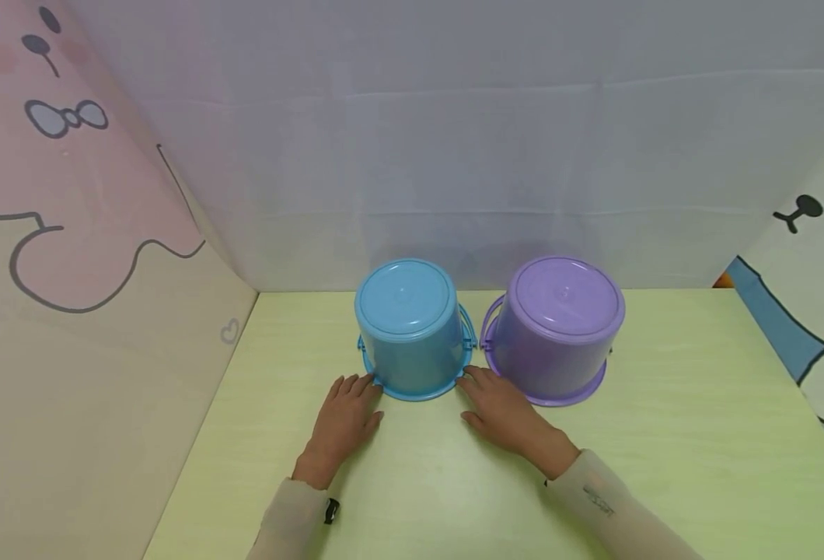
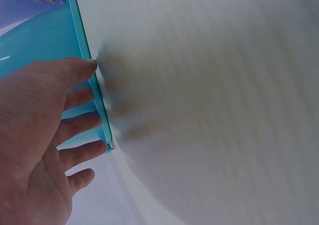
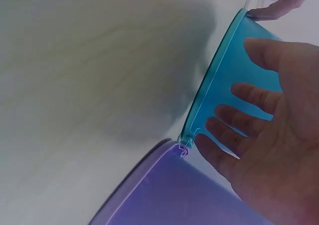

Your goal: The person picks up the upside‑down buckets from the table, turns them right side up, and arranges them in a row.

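Note:
A blue bucket (image 1: 412,342) stands upside down on the table, its rim on the tabletop and its handle hanging at the right side. My left hand (image 1: 345,416) is at the rim's front left, fingers extended; in the left wrist view the thumb and fingertips (image 2: 87,150) reach the rim. On the front right, my right hand (image 1: 503,412) has its fingers spread beside the same rim. From the right wrist view I cannot tell whether those fingers touch it. A purple bucket (image 1: 559,342), also upside down, stands just right of the blue one, close to the right hand.
The pale yellow-green table (image 1: 699,435) runs back to a white cloth wall (image 1: 468,155). A side panel with a pink cartoon animal (image 1: 90,171) rises on the left. Another printed panel (image 1: 818,288) stands on the right.

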Demonstrator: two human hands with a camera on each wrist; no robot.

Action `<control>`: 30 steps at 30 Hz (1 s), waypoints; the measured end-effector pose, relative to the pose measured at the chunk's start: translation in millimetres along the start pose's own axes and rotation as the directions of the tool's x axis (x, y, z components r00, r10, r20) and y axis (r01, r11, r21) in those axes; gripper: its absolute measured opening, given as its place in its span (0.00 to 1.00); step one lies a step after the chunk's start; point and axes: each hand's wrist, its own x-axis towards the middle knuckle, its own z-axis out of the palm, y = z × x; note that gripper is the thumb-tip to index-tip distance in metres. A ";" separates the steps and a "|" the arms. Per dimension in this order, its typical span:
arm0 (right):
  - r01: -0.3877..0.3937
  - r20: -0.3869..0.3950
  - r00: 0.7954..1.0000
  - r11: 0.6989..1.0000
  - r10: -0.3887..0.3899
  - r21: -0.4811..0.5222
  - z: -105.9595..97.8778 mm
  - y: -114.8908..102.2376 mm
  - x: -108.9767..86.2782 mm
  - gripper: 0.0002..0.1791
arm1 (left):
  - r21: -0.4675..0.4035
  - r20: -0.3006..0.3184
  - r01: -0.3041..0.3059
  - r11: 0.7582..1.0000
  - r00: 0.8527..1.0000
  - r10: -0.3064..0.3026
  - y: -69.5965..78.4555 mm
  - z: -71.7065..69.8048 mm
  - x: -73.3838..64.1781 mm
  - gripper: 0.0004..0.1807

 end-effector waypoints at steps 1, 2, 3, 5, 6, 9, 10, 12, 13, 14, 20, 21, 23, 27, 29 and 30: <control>0.003 0.003 1.000 1.000 -0.003 -0.008 0.3 -0.7 0.6 0.31 | 0.006 -0.001 -0.001 1.000 1.000 0.001 0.4 0.3 0.1 0.23; 0.008 0.004 1.000 1.000 -0.008 -0.013 0.9 -1.2 1.1 0.31 | 0.010 -0.003 -0.002 1.000 1.000 0.002 0.7 0.5 0.1 0.23; 0.014 0.004 1.000 1.000 -0.014 -0.021 1.4 -1.7 1.8 0.31 | 0.014 -0.004 -0.002 1.000 1.000 0.002 1.1 0.6 0.3 0.23; 0.017 0.006 1.000 0.999 -0.017 -0.031 1.8 -2.9 2.6 0.30 | 0.022 -0.005 -0.002 1.000 1.000 0.002 1.8 0.7 0.5 0.23; 0.015 0.011 1.000 0.999 -0.015 -0.037 1.9 -3.6 3.0 0.30 | 0.025 -0.006 -0.002 1.000 1.000 0.002 2.2 0.7 0.6 0.22; 0.001 0.026 1.000 0.999 0.000 -0.047 2.7 -4.6 4.5 0.30 | 0.026 -0.013 -0.003 1.000 1.000 0.004 3.2 0.0 1.0 0.22; -0.003 0.029 1.000 0.999 0.004 -0.052 3.4 -4.6 5.0 0.30 | 0.025 -0.016 -0.004 1.000 1.000 0.005 3.4 -0.1 1.1 0.21; -0.008 0.034 0.999 0.998 0.010 -0.062 4.6 -4.3 6.0 0.30 | 0.024 -0.025 -0.008 1.000 1.000 0.009 3.6 -0.8 1.3 0.21; -0.008 0.033 0.999 0.998 0.010 -0.063 5.2 -4.1 6.4 0.30 | 0.024 -0.029 -0.011 1.000 1.000 0.012 3.6 -1.1 1.4 0.21; -0.008 0.033 0.999 0.998 0.010 -0.064 5.9 -3.7 6.9 0.29 | 0.025 -0.033 -0.013 1.000 0.999 0.014 3.4 -1.1 1.4 0.21; -0.007 0.043 0.999 0.998 0.009 -0.059 6.3 -1.3 9.2 0.28 | 0.027 -0.073 -0.036 0.999 0.997 0.038 2.5 0.2 2.8 0.19; -0.005 0.042 0.999 0.998 0.007 -0.057 6.3 -0.8 9.7 0.27 | 0.025 -0.082 -0.040 0.999 0.996 0.042 2.5 0.3 3.2 0.19; 0.001 0.035 0.999 0.999 0.000 -0.053 7.0 0.5 11.0 0.26 | 0.024 -0.094 -0.044 0.999 0.995 0.046 2.8 0.2 4.2 0.18; 0.013 0.019 1.000 0.998 -0.012 -0.056 9.7 3.4 13.7 0.25 | 0.019 -0.087 -0.039 0.999 0.995 0.040 3.4 0.1 6.7 0.16; 0.019 0.011 1.000 0.998 -0.018 -0.061 11.6 4.8 15.2 0.25 | 0.015 -0.074 -0.032 0.999 0.997 0.033 3.3 0.5 8.0 0.15; 0.021 0.008 1.000 0.998 -0.020 -0.065 12.4 5.2 16.1 0.25 | 0.012 -0.069 -0.029 0.999 0.997 0.030 3.2 0.5 8.4 0.15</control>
